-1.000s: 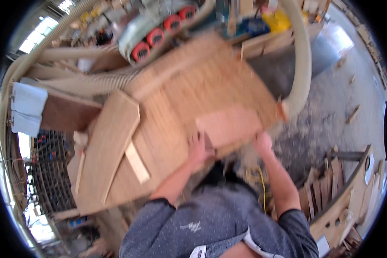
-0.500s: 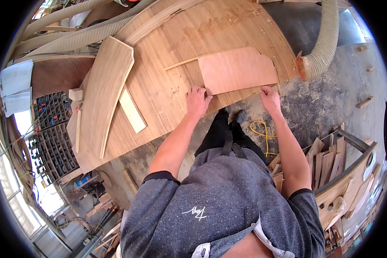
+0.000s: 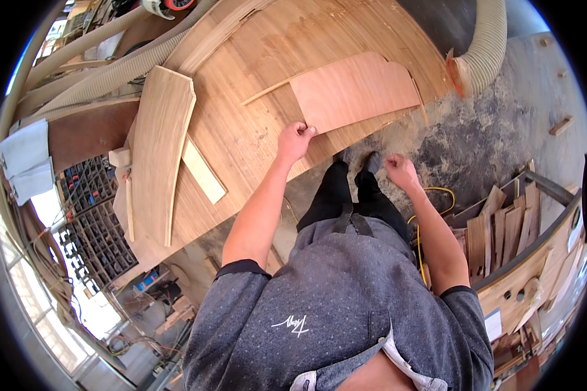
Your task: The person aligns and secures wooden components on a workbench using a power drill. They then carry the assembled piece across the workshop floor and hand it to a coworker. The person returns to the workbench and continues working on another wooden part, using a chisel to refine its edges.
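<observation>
A thin pinkish wood panel (image 3: 352,91) with a stepped, rounded far right corner lies near the front edge of a large wooden worktop (image 3: 241,153). My left hand (image 3: 294,141) pinches the panel's near left corner between thumb and fingers. Past the worktop's edge, above the floor, hangs my right hand (image 3: 402,171), its fingers curled in. Whether anything is inside them is hidden. One slim wood strip (image 3: 265,92) runs out from along the panel's far edge. A second narrow strip (image 3: 422,107) sits at the panel's right end and sticks out over the edge.
Left of my left hand lie a big curved wood panel (image 3: 155,140) and a pale board (image 3: 202,171). Ribbed hoses (image 3: 481,52) come in at the far right and far left. A cart of wood offcuts (image 3: 502,225) stands at right, beside a yellow cord (image 3: 421,244) on the floor.
My right hand has left the panel's near right corner and drawn back toward me. My left hand has stayed at the near left corner and now pinches it. The view has shifted slightly.
</observation>
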`<state>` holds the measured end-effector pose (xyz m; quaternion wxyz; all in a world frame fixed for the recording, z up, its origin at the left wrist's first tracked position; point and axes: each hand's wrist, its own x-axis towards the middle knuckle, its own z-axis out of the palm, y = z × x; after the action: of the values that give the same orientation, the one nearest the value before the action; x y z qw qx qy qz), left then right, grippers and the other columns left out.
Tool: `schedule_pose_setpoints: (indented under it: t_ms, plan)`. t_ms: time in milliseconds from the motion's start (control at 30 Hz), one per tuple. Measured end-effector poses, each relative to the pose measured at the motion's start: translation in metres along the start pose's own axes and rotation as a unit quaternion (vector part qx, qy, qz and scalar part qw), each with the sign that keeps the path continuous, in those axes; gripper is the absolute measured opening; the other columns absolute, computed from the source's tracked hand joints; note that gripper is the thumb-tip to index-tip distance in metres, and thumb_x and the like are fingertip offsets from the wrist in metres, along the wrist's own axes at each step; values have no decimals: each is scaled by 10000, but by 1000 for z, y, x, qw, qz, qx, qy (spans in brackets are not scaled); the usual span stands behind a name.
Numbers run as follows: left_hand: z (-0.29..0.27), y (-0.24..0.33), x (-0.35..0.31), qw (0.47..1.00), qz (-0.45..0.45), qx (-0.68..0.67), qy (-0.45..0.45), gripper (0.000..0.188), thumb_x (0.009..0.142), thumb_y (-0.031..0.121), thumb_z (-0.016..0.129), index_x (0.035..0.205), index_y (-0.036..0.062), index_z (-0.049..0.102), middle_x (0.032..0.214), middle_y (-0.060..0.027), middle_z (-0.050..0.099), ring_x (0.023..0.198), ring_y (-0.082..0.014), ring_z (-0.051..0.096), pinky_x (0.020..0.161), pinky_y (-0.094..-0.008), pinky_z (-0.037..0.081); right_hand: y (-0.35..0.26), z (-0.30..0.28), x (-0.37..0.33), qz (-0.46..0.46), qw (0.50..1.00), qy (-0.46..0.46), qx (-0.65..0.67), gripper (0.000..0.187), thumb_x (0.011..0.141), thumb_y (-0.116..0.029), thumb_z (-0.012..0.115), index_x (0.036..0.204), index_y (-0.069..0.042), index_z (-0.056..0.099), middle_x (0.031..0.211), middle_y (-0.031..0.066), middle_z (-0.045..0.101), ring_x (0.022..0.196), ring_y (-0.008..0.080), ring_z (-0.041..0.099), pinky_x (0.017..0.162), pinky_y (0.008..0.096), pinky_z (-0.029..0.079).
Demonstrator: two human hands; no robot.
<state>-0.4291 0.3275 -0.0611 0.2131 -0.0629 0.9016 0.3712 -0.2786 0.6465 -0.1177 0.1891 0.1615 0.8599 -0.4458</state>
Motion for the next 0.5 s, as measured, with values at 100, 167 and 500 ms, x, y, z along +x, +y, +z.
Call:
schedule_pose_setpoints:
  t_ms: [100,167,500]
  plan:
    - [-7,5,8,999,-21,16,-41,313,892,321,678,908,9,695,826,-141,707,772,-274,679,735,-378,521,54,18,-32,34,997,-10,-61,291,842,-278,641,992,-43,721,938,204,709,908,392,678,802,457,534]
    - [-11,3,13,998,-22,30,-60,289,910,291,657,915,4,692,800,-119,691,740,-234,655,713,-361,514,93,28,-59,78,994,-6,-70,286,841,-287,624,949,-38,715,934,211,704,923,406,669,814,477,528]
    - [-11,-13,7,941,266,209,-1,699,881,189,581,1486,-39,315,1426,-269,407,1347,-436,335,1133,-537,241,101,117,-130,254,967,-32,-19,271,833,-254,596,934,-29,709,1028,222,694,1013,405,651,882,487,513]
